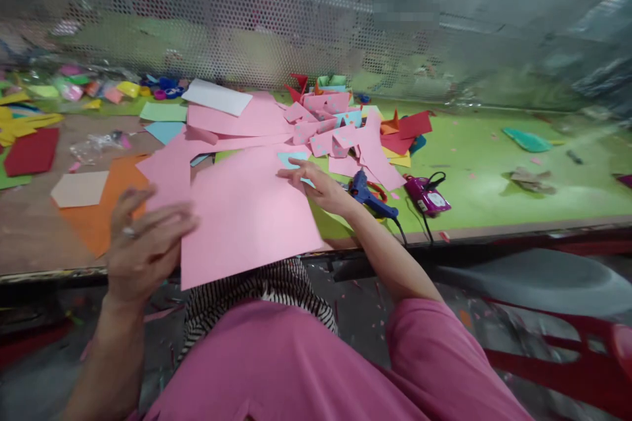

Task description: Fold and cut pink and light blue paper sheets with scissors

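Observation:
A large pink paper sheet [247, 210] lies in front of me, its near edge reaching out past the table edge. My right hand [320, 187] rests over its upper right part, fingers stretched out and touching a light blue piece of paper [290, 159] that is partly hidden beneath them. Close to the sheet's left edge is my left hand [145, 237], slightly blurred, with fingers apart and nothing visible in them. Whether its fingertips touch the sheet, I cannot tell. Another pink paper piece [170, 168] lies behind that hand.
A blue glue gun [372, 196] and a purple corded device [428, 196] lie to the right. Folded pink dotted paper pieces [326, 122] are piled behind the sheet. Orange paper [123, 191] and a cream paper piece [79, 189] lie left. A perforated metal panel [222, 20] stands behind.

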`<action>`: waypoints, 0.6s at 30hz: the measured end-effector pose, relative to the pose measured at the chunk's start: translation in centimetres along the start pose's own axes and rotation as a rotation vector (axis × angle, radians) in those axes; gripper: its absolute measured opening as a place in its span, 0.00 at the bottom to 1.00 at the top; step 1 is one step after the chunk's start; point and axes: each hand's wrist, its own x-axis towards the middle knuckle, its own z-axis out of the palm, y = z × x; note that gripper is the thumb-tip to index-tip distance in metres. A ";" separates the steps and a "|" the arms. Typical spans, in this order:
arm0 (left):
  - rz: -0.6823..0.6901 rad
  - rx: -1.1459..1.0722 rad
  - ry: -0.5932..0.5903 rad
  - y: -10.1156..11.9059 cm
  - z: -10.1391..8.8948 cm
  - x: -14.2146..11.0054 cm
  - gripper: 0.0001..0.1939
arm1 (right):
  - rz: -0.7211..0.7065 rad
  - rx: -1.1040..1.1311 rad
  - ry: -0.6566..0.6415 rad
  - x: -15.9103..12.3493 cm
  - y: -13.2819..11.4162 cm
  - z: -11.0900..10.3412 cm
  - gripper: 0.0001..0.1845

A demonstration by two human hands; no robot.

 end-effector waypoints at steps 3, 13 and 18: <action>0.293 0.080 -0.106 1.1 0.1 -0.2 0.17 | 0.091 -0.171 0.072 -1.7 0.0 -0.1 0.23; 0.400 0.036 -0.198 6.9 5.2 1.1 0.05 | 0.056 -0.231 -0.023 -10.5 -4.2 1.3 0.33; 0.347 -0.112 -0.367 6.7 5.5 0.9 0.10 | 0.143 -0.283 0.062 -10.9 -3.0 2.9 0.15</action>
